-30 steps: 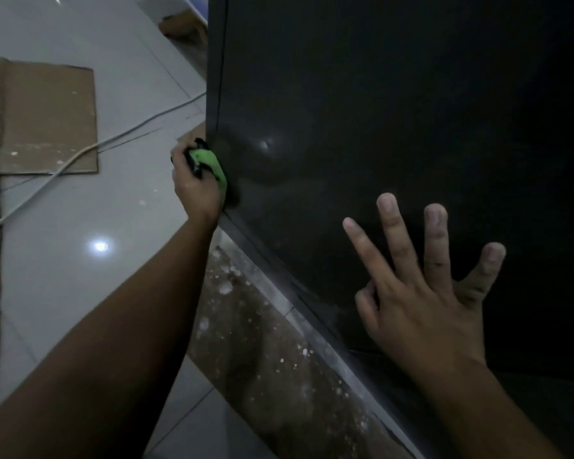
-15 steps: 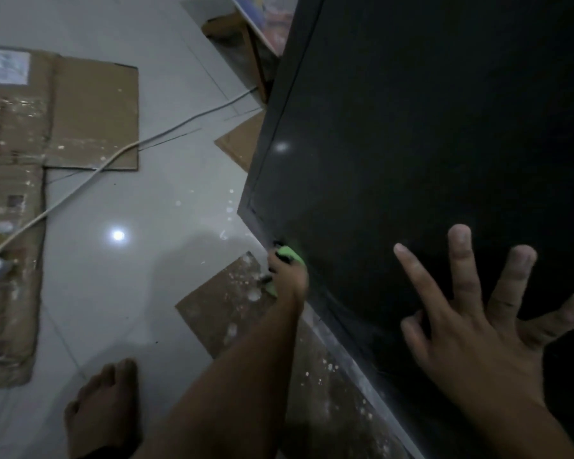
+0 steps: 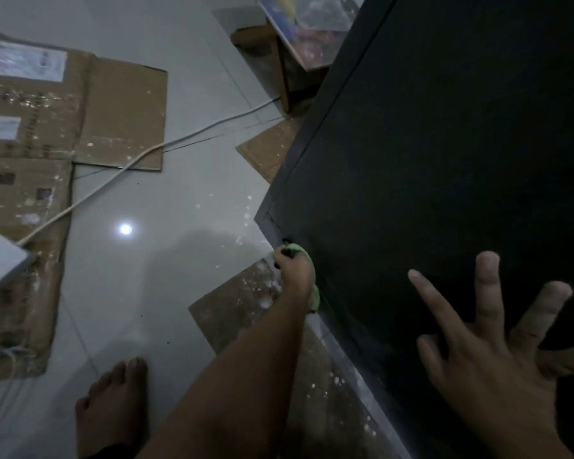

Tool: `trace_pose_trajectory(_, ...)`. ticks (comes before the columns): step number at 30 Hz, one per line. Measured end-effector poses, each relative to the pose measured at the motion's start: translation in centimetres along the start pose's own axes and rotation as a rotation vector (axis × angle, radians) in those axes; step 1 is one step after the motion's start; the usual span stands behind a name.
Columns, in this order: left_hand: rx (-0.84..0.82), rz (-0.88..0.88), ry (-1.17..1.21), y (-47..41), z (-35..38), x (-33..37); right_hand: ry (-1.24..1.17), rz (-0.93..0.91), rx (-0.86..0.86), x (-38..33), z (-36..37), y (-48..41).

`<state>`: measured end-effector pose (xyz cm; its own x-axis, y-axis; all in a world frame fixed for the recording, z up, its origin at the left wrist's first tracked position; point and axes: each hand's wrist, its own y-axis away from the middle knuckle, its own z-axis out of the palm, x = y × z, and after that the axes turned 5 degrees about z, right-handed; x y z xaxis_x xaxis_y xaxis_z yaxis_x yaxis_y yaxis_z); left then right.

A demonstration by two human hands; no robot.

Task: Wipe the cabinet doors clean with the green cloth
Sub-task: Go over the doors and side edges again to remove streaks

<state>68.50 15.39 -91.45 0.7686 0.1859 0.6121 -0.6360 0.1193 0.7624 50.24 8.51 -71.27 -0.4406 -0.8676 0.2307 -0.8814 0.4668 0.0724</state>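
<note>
The black cabinet door (image 3: 444, 160) fills the right side of the head view, its lower corner near the floor. My left hand (image 3: 295, 271) is shut on the green cloth (image 3: 300, 251) and presses it against the door's bottom edge, close to that corner. A strip of the cloth also shows below my wrist. My right hand (image 3: 497, 352) rests flat on the door's face with its fingers spread and nothing in it.
Flattened cardboard (image 3: 47, 144) lies on the grey tiled floor at left, another paint-spattered piece (image 3: 242, 309) under the cabinet. A white cable (image 3: 166, 147) runs to a white box (image 3: 0, 260). My bare foot (image 3: 113, 402) stands bottom left. A small wooden table (image 3: 289, 61) sits behind.
My left hand has slid the cloth down the door's left edge to the bottom corner. The view has tilted down, showing my foot. My right hand stays on the door.
</note>
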Motion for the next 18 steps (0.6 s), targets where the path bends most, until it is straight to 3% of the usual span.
trace_pose_trajectory(3, 0.029, 0.109, 0.045, -2.5, -0.8, 3.7, 0.190, 0.026, 0.255, -1.1, 0.1, 0.4)
trace_pose_trajectory(10, 0.055, 0.465, 0.062, -5.8, -1.5, 8.7, 0.261, 0.034, 0.285, -1.5, 0.2, 0.3)
trace_pose_trajectory(13, 0.049, 0.433, 0.016, -6.6, -1.2, 8.1, 0.251, 0.051, 0.306, -1.7, 0.5, 0.2)
trace_pose_trajectory(18, 0.034, 0.234, -0.025, -7.7, -1.4, 6.9, 0.254, 0.050, 0.307, -1.9, 0.4, 0.3)
